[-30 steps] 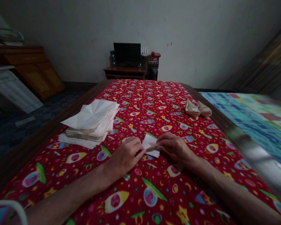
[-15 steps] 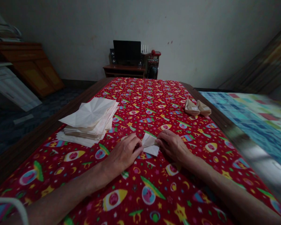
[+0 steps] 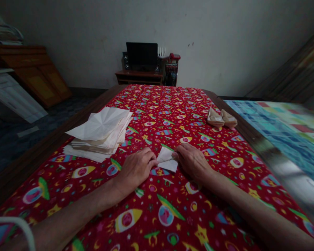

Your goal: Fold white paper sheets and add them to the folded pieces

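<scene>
A small folded piece of white paper [image 3: 165, 155] lies on the red patterned tablecloth [image 3: 157, 205], between my two hands. My left hand [image 3: 139, 165] pinches its left side, thumb and fingers closed at a raised crease. On the opposite side my right hand [image 3: 192, 158] has its curled fingertips closed on the paper's right edge. Part of the paper is hidden under the fingers. To the left sits a stack of creased white paper sheets [image 3: 102, 123], the top one marked with folds spreading from its centre. Two folded paper pieces [image 3: 215, 118] stand at the right edge of the cloth.
At the far end, a black monitor [image 3: 142, 55] with speakers stands on a small desk, a red telephone [image 3: 174, 56] beside it. A bed with a checked cover [image 3: 274, 129] adjoins the right side. Wooden cabinets [image 3: 47, 82] stand at left. A white curved tube [image 3: 18, 220] shows bottom left.
The flap between my hands now appears as a narrow raised fold line across the paper. My left fingers have shifted slightly; the camera view has moved a little.
</scene>
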{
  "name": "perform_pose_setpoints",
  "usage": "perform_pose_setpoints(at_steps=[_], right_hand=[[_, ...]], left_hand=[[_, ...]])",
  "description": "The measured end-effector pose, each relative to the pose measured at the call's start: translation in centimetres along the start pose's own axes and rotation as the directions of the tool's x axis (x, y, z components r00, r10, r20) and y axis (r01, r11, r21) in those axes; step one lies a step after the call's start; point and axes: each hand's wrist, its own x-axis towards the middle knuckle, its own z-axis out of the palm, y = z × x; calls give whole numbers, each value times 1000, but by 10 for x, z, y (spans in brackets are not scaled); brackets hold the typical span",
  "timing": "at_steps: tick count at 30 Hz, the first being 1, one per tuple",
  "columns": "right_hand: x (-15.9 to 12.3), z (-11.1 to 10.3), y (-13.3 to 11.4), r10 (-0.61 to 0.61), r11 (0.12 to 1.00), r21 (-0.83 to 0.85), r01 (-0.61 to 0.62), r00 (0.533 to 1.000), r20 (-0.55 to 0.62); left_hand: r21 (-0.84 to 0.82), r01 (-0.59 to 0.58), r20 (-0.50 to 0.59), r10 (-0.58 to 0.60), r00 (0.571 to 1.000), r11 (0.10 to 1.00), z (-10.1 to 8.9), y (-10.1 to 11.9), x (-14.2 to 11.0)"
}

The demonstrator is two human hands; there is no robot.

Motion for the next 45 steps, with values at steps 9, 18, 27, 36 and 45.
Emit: perform_pose_setpoints(at_steps=[9,18,27,36,45], right_hand=[[7,-6,-5,88,992,-100,-80,993,80],[7,-10,-7,107,991,-94,-98,989,100],[4,-7,-6,71,995,-68,-67,995,63],[3,-8,-5,40,999,-15,-40,999,34],[3,-10,-7,47,999,-18,-46,997,61]], left_hand=[[28,28,-1,-28,1000,999,-5,6,-1],[-297,34,78,-12,997,954,-12,-10,8],[-350,-12,-30,2,1000,937,-15,-11,12],[-301,36,-1,-38,999,953,-3,-4,5],[-114,-30,60,37,998,993,-9,2,4]])
